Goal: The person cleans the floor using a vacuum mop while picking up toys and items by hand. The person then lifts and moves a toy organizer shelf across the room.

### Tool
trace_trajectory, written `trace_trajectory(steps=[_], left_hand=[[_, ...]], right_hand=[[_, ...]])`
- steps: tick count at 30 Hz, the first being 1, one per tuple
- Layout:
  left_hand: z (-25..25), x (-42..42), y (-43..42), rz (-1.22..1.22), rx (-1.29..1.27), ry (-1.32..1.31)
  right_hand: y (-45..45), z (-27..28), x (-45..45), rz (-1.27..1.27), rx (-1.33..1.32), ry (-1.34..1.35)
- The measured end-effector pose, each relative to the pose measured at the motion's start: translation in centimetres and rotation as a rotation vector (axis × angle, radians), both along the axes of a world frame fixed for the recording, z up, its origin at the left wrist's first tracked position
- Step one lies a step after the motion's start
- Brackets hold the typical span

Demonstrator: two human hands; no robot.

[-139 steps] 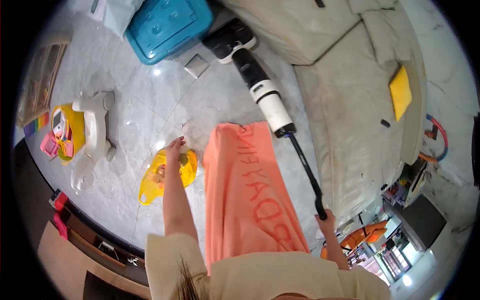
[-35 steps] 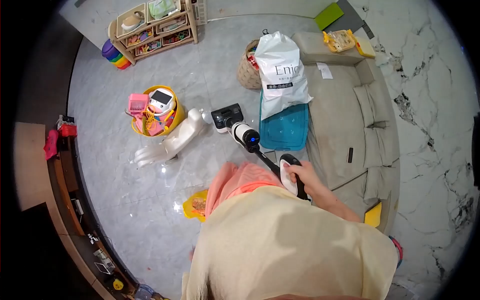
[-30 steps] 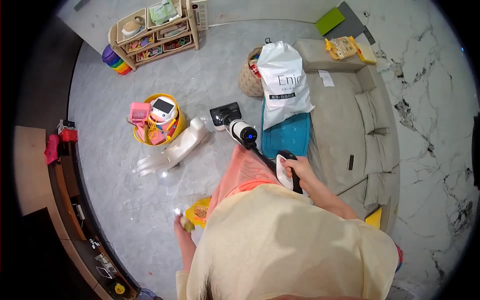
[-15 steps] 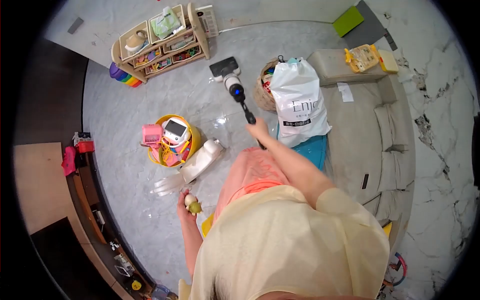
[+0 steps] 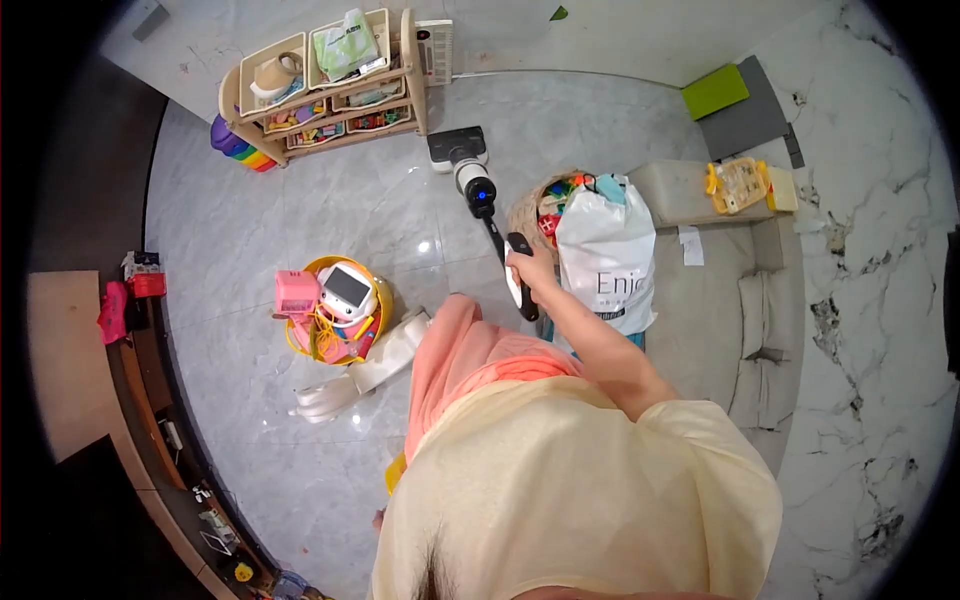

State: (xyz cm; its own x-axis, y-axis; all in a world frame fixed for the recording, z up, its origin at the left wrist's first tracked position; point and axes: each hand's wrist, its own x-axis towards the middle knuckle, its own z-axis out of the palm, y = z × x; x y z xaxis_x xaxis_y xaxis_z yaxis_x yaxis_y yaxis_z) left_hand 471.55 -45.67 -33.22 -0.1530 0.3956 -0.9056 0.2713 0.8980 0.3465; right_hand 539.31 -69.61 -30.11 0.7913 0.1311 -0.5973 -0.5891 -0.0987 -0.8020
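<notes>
My right hand [image 5: 531, 270] is wrapped round the handle of a black and white floor cleaner [image 5: 480, 195]. The cleaner's wide head rests on the grey floor near the toy shelf, with a blue light showing on its body. Only a sliver of my left hand [image 5: 379, 520] shows past the edge of my shirt; its fingers and anything in them are hidden. Part of a yellow bag [image 5: 396, 473] peeks out beside my pink trousers.
A yellow toy bucket [image 5: 385, 300] and a white plastic piece [image 5: 385, 362] are at the left. The shelf [image 5: 418, 90] stands ahead. To the right are a woven basket [image 5: 524, 222], a white bag [image 5: 605, 260] and a sofa [image 5: 700, 330]. A low cabinet [image 5: 140, 400] runs along the left.
My right hand has pushed the cleaner forward, towards the shelf. My left hand, which held a small green and cream object half a second ago, has drawn back mostly behind my shirt.
</notes>
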Motion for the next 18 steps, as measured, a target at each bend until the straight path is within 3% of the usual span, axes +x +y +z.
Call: trace_trajectory(steps=[3,6,7,9,11,13,14,16,18], left_hand=[[-1.8,5.2,5.6,-0.105,0.112,-0.127],[-4.1,16.1,15.5,-0.02,0.105,-0.159],[-4.2,20.9,17.7,-0.015,0.241,-0.198],[0.2,32.4,20.2,-0.065,0.172,-0.302],[-0.9,37.9,24.9,-0.239,0.238,-0.372],[4.0,48.1,22.8,-0.223,0.142,-0.554],[5.4,52.0,21.8,-0.27,0.18,-0.695],[6.0,58.5,21.3,-0.168,0.196,-0.606],[10.3,65.4,18.6,-0.211,0.124,-0.815]], right_hand=[[2.9,2.8,1.8,-0.151,0.108,0.029],[4.5,1.1,4.3,-0.107,0.045,-0.028],[4.8,-0.8,5.4,-0.075,-0.005,-0.037],[5.3,-2.7,8.3,0.019,-0.145,-0.028],[5.3,-4.5,11.2,0.079,-0.193,-0.007],[6.1,-6.5,15.2,0.184,-0.309,-0.096],[6.3,-6.0,17.3,0.207,-0.317,-0.113],[7.3,-4.8,20.9,0.177,-0.236,-0.15],[7.9,-4.6,24.0,0.152,-0.152,-0.154]])
